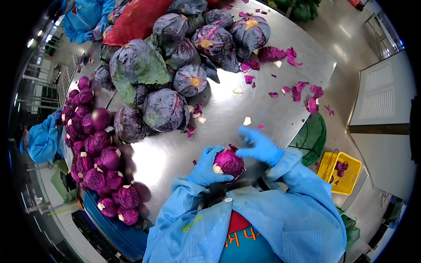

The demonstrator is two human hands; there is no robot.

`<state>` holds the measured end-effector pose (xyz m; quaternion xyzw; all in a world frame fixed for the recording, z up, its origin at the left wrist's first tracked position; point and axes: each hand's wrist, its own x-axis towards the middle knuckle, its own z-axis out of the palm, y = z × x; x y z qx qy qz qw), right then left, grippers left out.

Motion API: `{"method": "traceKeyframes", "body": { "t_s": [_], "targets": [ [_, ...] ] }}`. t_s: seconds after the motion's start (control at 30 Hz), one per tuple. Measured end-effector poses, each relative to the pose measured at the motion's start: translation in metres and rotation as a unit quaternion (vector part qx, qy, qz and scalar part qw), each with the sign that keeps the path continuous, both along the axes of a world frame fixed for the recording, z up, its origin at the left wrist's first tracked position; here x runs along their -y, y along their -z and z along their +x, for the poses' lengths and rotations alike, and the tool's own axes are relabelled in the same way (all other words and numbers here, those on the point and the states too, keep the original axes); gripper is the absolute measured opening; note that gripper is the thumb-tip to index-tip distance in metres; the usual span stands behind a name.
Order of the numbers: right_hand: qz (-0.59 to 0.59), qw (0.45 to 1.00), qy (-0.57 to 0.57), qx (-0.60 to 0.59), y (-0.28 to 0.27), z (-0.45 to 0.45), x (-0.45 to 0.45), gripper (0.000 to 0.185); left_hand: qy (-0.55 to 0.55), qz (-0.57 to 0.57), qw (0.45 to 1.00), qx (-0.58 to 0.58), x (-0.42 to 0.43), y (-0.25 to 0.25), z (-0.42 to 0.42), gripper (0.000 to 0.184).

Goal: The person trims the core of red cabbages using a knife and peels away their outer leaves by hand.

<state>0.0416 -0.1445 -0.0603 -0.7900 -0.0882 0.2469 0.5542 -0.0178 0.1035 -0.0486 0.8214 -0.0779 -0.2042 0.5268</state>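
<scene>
A bright purple red cabbage (230, 164), with a pale cut patch at its left side, rests in my gloved left hand (206, 168), whose fingers wrap its left and lower edge. Just right of it, my gloved right hand (261, 147) has its fingers spread. Its thumb points at the cabbage top; whether they touch I cannot tell. Beyond my hands lie a white stem chip (247, 120) and other trimmings on the steel table (219, 122).
Untrimmed dark cabbages (166, 109) and a red mesh sack (136, 22) fill the back of the table. Several trimmed cabbages (96, 179) are heaped at left. Torn leaves (298, 90) lie at right. A yellow crate (351, 175) is on the floor. Co-workers' blue sleeves (44, 138) show at left.
</scene>
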Motion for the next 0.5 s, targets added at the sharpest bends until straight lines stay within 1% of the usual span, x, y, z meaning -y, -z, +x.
{"method": "traceKeyframes", "body": {
  "t_s": [0.03, 0.07, 0.13, 0.17, 0.2, 0.23, 0.3, 0.33, 0.37, 0.4, 0.43, 0.47, 0.5],
  "targets": [
    [0.005, 0.997, -0.043, -0.068, 0.003, -0.007, -0.014, 0.075, 0.017, 0.058, 0.998, 0.003, 0.000, -0.008, 0.001, 0.106],
    [0.042, 0.996, -0.076, -0.021, 0.027, -0.014, -0.023, 0.058, 0.034, 0.116, 0.993, 0.007, 0.000, -0.022, 0.002, 0.106],
    [0.036, 0.997, -0.067, 0.012, 0.020, -0.013, -0.033, 0.046, 0.058, 0.224, 0.973, -0.006, 0.005, -0.052, 0.003, 0.108],
    [0.033, 0.997, -0.065, 0.025, 0.014, -0.016, -0.036, 0.040, 0.036, 0.205, 0.978, 0.006, 0.007, -0.043, -0.003, 0.108],
    [0.003, 0.998, -0.050, 0.031, 0.001, -0.016, -0.037, 0.030, 0.013, 0.184, 0.983, 0.018, 0.009, -0.028, -0.009, 0.109],
    [-0.015, 0.998, -0.023, 0.051, 0.004, -0.017, -0.036, 0.027, -0.011, 0.163, 0.986, 0.033, 0.013, -0.023, -0.010, 0.109],
    [-0.052, 0.994, 0.033, 0.093, 0.019, -0.016, -0.030, 0.023, -0.026, 0.173, 0.984, 0.029, 0.016, -0.025, -0.010, 0.110],
    [-0.090, 0.984, 0.071, 0.135, 0.028, -0.014, -0.021, 0.019, -0.038, 0.171, 0.984, 0.017, 0.015, -0.027, -0.009, 0.109],
    [-0.131, 0.973, 0.110, 0.156, 0.038, -0.008, -0.005, 0.018, -0.052, 0.168, 0.984, 0.002, 0.015, -0.028, -0.010, 0.109],
    [-0.169, 0.958, 0.147, 0.177, 0.051, -0.003, 0.014, 0.017, -0.057, 0.172, 0.983, 0.014, 0.010, -0.022, -0.013, 0.106],
    [-0.210, 0.932, 0.179, 0.236, 0.068, -0.002, 0.035, 0.019, -0.073, 0.138, 0.988, -0.008, 0.005, -0.018, -0.014, 0.106],
    [-0.224, 0.957, 0.144, 0.115, 0.081, 0.000, 0.063, 0.026, -0.090, 0.105, 0.990, -0.030, -0.001, -0.016, -0.016, 0.106],
    [-0.343, 0.908, 0.146, 0.191, 0.054, 0.001, 0.066, 0.036, -0.106, 0.073, 0.990, -0.054, -0.007, -0.013, -0.020, 0.106]
  ]
}}
